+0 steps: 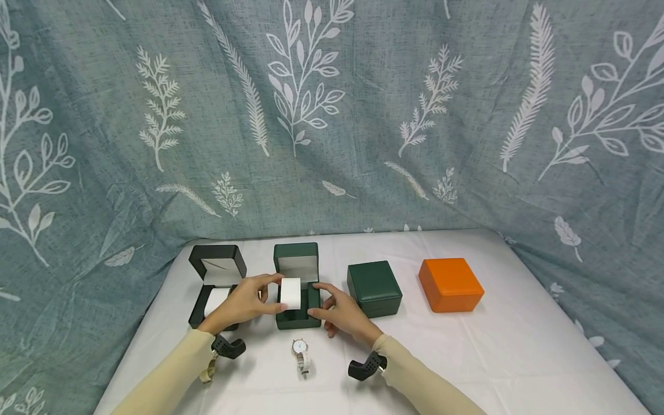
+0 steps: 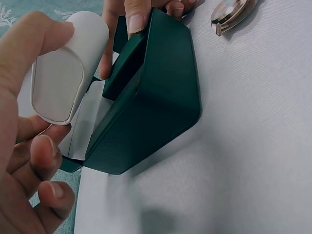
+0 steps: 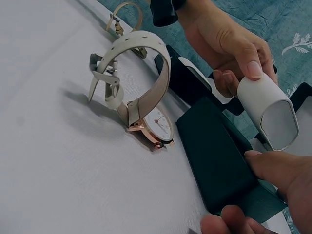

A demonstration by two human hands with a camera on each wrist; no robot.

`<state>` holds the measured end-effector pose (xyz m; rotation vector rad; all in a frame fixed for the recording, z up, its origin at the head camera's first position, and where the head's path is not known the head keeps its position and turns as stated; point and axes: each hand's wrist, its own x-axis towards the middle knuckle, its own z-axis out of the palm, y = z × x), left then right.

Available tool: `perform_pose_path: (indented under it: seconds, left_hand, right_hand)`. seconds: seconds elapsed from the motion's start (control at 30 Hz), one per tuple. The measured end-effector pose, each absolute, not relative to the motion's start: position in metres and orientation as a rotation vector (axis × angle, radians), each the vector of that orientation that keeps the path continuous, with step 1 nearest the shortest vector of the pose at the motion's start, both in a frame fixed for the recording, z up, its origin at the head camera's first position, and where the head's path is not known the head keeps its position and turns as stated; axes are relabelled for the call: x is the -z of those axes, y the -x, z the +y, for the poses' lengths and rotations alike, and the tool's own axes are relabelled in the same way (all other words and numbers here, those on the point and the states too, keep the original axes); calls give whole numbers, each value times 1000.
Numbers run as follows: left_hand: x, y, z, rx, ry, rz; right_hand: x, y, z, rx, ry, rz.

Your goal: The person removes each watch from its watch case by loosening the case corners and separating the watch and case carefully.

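Observation:
My left hand [image 1: 245, 301] pinches a white watch cushion [image 1: 291, 294] between thumb and fingers, above the open green watch box [image 1: 300, 323]. The cushion's rounded side and flat grey end [image 2: 57, 85] show in the left wrist view. My right hand [image 1: 343, 314] grips the right side of that box, its thumb [image 3: 258, 158] on the rim. A green insert [image 2: 127, 61] is visible inside. In front of the box lies a wristwatch [image 1: 300, 347] with a white dial, rose-gold case and pale strap [image 3: 161, 63], the strap buckled in a loop.
At left stands an open black watch box [image 1: 218, 256] with a white cushion [image 1: 215, 300], partly behind the left hand. A closed green box [image 1: 374, 285] and a closed orange box [image 1: 451, 282] stand to the right. Another watch [image 1: 208, 372] lies by the left wrist on the white tablecloth [image 1: 467, 363].

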<state>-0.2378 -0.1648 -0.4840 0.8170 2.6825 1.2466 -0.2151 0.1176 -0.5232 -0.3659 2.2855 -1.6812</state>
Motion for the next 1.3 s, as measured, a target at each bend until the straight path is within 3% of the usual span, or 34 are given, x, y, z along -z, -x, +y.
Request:
perform_pose_path:
  seconds: [1.3]
  left_hand:
    - [500,248,-156,-1130,-806,2709]
  right_hand:
    - [518,219,119,1683,330,2180]
